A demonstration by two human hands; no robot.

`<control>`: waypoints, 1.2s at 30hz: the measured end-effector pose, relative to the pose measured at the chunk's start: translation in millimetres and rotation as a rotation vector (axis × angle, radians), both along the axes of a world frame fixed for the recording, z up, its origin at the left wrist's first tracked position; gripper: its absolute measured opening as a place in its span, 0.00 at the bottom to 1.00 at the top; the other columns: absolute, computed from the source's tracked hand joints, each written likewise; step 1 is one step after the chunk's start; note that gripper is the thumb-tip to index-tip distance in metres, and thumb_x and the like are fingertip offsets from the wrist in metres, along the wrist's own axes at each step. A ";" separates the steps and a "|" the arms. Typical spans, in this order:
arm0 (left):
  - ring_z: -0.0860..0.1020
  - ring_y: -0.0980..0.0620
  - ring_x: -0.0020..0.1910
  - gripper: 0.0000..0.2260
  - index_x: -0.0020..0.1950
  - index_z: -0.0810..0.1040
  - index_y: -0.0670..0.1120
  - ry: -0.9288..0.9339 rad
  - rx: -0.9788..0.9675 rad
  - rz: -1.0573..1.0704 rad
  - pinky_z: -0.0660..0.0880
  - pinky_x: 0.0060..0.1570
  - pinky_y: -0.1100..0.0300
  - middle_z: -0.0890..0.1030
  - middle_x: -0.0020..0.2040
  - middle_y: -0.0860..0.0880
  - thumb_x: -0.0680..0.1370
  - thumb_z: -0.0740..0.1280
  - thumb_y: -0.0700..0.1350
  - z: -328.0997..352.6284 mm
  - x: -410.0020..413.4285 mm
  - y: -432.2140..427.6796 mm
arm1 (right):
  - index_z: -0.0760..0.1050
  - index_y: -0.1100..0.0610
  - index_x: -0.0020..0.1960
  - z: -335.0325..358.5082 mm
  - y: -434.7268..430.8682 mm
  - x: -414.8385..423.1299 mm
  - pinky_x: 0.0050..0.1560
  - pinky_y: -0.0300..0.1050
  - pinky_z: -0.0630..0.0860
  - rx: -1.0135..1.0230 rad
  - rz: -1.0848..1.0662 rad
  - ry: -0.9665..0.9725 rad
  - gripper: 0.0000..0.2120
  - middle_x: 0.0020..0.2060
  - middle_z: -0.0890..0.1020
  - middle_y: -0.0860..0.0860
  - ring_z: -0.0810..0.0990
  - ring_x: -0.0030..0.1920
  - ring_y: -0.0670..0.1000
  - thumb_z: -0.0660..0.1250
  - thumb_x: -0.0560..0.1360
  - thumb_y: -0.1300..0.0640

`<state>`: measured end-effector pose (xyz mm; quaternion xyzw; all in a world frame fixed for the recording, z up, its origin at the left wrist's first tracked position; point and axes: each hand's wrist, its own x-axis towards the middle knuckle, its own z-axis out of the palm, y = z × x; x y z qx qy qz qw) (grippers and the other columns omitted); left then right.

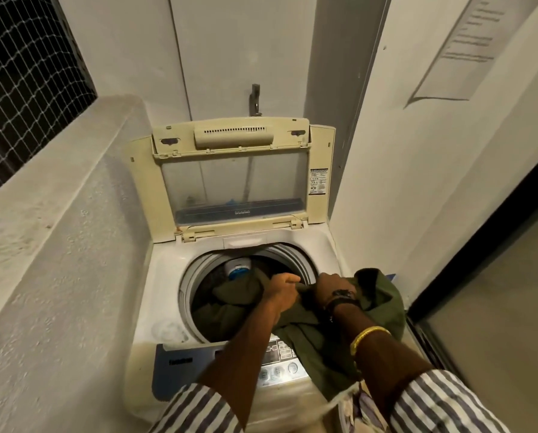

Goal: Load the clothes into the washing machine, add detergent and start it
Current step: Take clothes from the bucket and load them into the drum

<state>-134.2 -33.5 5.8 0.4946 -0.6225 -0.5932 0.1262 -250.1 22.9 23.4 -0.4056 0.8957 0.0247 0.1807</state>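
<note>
A cream top-loading washing machine (pixel 167 282) stands in front of me with its lid (pixel 239 179) raised against the wall. An olive green garment (pixel 311 342) hangs over the drum's front right rim, part inside the drum (pixel 199 276) and part draped over the control panel (pixel 277 367). My left hand (pixel 281 290) grips a fold of the garment above the drum opening. My right hand (pixel 331 290) grips the same garment beside it, near the right rim. A white and blue part shows at the drum's back.
A concrete ledge (pixel 58 214) runs along the left, with a netted window (pixel 27 73) above it. A white wall with a paper notice (pixel 467 42) closes the right side, and a dark-framed door (pixel 480 292) stands at lower right. A tap (pixel 255 100) sticks out of the back wall.
</note>
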 end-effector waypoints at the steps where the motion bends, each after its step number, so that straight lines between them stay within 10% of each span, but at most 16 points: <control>1: 0.77 0.49 0.53 0.25 0.68 0.74 0.39 0.011 0.034 -0.055 0.76 0.40 0.62 0.79 0.63 0.38 0.72 0.65 0.26 -0.3 2.5 0.2 | 0.76 0.55 0.61 -0.1 -0.6 -0.6 0.57 0.51 0.78 -0.025 0.002 0.004 0.16 0.59 0.81 0.56 0.80 0.59 0.57 0.63 0.77 0.48; 5: 0.67 0.46 0.72 0.51 0.80 0.54 0.48 -0.114 0.018 -0.300 0.71 0.66 0.55 0.64 0.76 0.43 0.64 0.80 0.37 1.5 16.5 -1.7 | 0.80 0.55 0.53 5.4 -10.4 -3.1 0.50 0.48 0.81 -0.129 -0.033 -0.035 0.13 0.50 0.84 0.55 0.83 0.50 0.56 0.67 0.74 0.48; 10: 0.59 0.43 0.77 0.68 0.77 0.29 0.55 -0.090 -0.014 -0.328 0.61 0.74 0.47 0.57 0.79 0.46 0.61 0.83 0.51 11.5 15.3 -2.9 | 0.83 0.54 0.44 39.0 -39.6 8.5 0.44 0.44 0.80 -0.405 -0.037 -0.228 0.11 0.39 0.84 0.52 0.82 0.41 0.53 0.69 0.74 0.47; 13: 0.66 0.44 0.74 0.57 0.79 0.40 0.60 -0.040 -0.212 -0.091 0.68 0.70 0.43 0.63 0.77 0.49 0.63 0.77 0.64 3.8 10.5 -13.0 | 0.84 0.55 0.42 58.6 -55.1 26.8 0.45 0.45 0.80 -0.516 0.032 -0.289 0.08 0.36 0.83 0.52 0.81 0.40 0.53 0.69 0.74 0.52; 19: 0.79 0.44 0.55 0.14 0.63 0.73 0.49 -0.079 -0.466 0.276 0.77 0.55 0.50 0.81 0.55 0.47 0.78 0.65 0.45 36.9 36.3 -20.3 | 0.82 0.55 0.35 74.0 -71.0 52.8 0.42 0.44 0.80 -0.569 0.128 -0.359 0.07 0.34 0.84 0.51 0.82 0.40 0.52 0.72 0.71 0.55; 27: 0.76 0.40 0.61 0.18 0.66 0.74 0.45 -0.055 -0.358 0.557 0.72 0.60 0.51 0.79 0.61 0.43 0.76 0.66 0.39 37.1 76.7 -41.8 | 0.79 0.44 0.63 65.7 -75.8 51.3 0.67 0.59 0.73 -0.776 0.130 -0.318 0.21 0.63 0.81 0.48 0.77 0.64 0.53 0.65 0.74 0.61; 32: 0.77 0.39 0.61 0.21 0.68 0.74 0.44 0.026 -0.347 0.681 0.73 0.62 0.47 0.79 0.61 0.42 0.75 0.65 0.36 37.7 105.9 -47.6 | 0.59 0.36 0.73 23.7 -74.2 22.7 0.69 0.73 0.63 -0.315 0.088 -0.196 0.38 0.72 0.68 0.55 0.65 0.73 0.63 0.72 0.67 0.47; 36: 0.78 0.38 0.59 0.19 0.66 0.74 0.44 0.030 -0.337 0.726 0.74 0.59 0.48 0.80 0.60 0.42 0.75 0.65 0.37 37.3 120.5 -44.3 | 0.69 0.39 0.69 -30.2 -86.4 6.6 0.69 0.75 0.60 -0.153 0.034 -0.231 0.29 0.70 0.73 0.56 0.67 0.71 0.65 0.68 0.68 0.40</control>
